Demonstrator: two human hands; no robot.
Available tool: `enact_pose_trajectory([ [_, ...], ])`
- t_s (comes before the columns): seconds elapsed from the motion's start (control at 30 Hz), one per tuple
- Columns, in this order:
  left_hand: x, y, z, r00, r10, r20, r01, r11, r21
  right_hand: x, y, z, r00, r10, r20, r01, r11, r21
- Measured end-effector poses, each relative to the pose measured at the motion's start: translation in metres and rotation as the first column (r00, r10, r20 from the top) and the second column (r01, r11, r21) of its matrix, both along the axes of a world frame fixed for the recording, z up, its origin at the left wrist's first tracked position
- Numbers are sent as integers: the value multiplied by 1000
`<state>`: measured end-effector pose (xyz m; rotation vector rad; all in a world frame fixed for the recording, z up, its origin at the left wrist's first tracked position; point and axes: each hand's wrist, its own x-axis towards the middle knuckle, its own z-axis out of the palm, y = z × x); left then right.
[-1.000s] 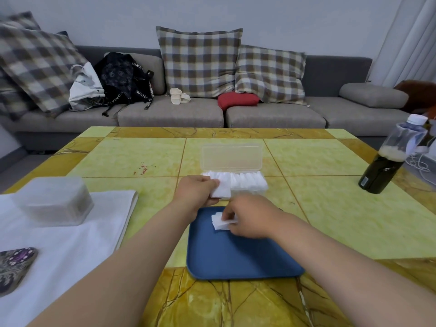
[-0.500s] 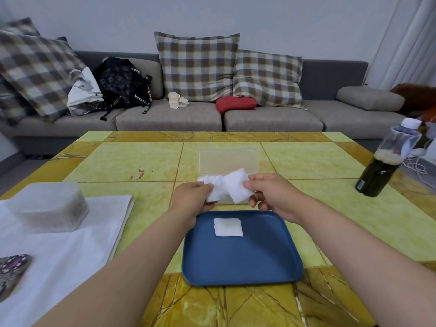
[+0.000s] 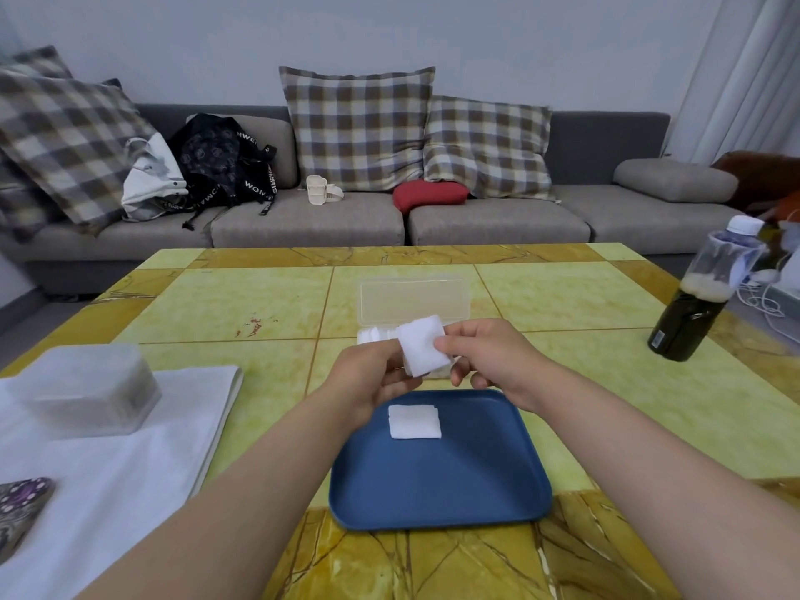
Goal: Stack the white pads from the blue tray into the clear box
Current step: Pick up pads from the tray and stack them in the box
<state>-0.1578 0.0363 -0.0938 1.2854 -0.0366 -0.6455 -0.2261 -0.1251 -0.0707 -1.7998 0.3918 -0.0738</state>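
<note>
Head view: a square white pad (image 3: 422, 346), soft and a little fluffy with straight edges, is held in the air between the two hands, above the far edge of the blue tray (image 3: 441, 482) and just in front of the clear box (image 3: 413, 300). The right hand (image 3: 489, 361) pinches the pad's right edge between thumb and forefinger, and its other fingers are curled below. The left hand (image 3: 372, 378) has its fingers curled and grips the pad's lower left side. I count two loose pads: the one in the hands and a second pad (image 3: 414, 422), which lies flat on the far part of the tray. There is one tray and one box. The tray contains only this second pad. The box stands on the yellow tiled table (image 3: 259, 305) with its lid open and upright, and inside it a row of stacked pads (image 3: 374, 335) shows. The hands hide most of them, so I cannot count them. To the right a dark bottle (image 3: 697, 309) stands on the table. To the left a frosted container (image 3: 86, 391) sits on a white cloth (image 3: 108, 469).
</note>
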Motion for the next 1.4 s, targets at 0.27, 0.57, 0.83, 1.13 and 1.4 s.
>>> enact_pose_trajectory([
  [0.27,1,-2,2,996,-59,70,57,998,39,5,7,0,995,-101,-19,98,991,-89],
  [0.57,16,11,-9,987,49,155,-78,979,190,7,8,-12,989,-35,-145,-44,861,-507],
  [0.83,17,17,-9,991,-15,130,-5,989,151,6,27,-37,914,211,-347,-406,487,-773],
  [1.13,17,15,-9,999,1,36,-4,998,67,10,18,-23,965,67,-255,-218,747,-628],
  [1.4,2,6,4,989,-105,103,103,994,20,5,9,1,998,47,-50,-35,979,203],
])
